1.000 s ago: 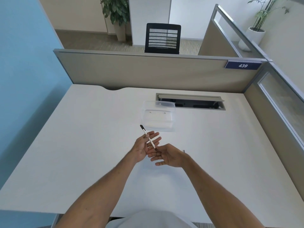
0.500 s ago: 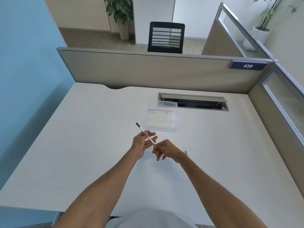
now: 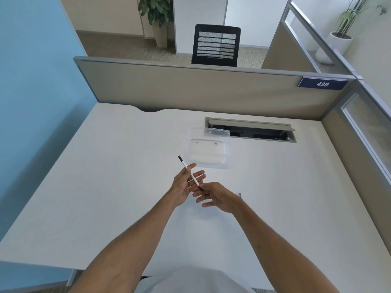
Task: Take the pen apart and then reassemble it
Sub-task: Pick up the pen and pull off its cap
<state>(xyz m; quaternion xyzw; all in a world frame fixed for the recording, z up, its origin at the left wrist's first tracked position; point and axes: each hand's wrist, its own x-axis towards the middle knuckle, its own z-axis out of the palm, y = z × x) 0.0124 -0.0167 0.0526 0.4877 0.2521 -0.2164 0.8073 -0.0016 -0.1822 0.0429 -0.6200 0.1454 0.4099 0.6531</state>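
Observation:
A thin white pen (image 3: 183,162) with a black far end is held slanted above the white desk (image 3: 105,187). My left hand (image 3: 185,186) grips its middle between thumb and fingers, the black end sticking out up and to the left. My right hand (image 3: 215,197) pinches the pen's near tip with its fingertips, the other fingers spread. A small dark thin part (image 3: 240,195) lies on the desk just right of my right wrist, partly hidden.
A clear plastic box (image 3: 208,150) stands on the desk beyond my hands. Behind it is an open cable slot (image 3: 251,130). Grey partitions (image 3: 190,89) close the desk's back and right sides; a blue wall is at left.
My right hand's fingers opened, curled, then spread again at the pen's near tip. The pen stayed in my left hand at nearly the same slant.

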